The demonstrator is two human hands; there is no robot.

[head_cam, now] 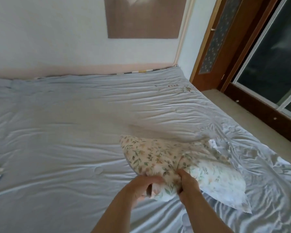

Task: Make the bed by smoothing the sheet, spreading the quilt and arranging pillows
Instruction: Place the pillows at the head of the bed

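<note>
Bunching the near edge of the flowered pillow (158,157), the left hand (144,184) and right hand (188,182) grip it over the right half of the quilt (74,132), and it looks light, soft, floppy, better held by two corners.

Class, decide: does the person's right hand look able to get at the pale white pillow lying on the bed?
Probably yes, once freed: the pale white pillow lies right beside the right hand with nothing between, but that hand grips the cream leaf-print pillow.
</note>
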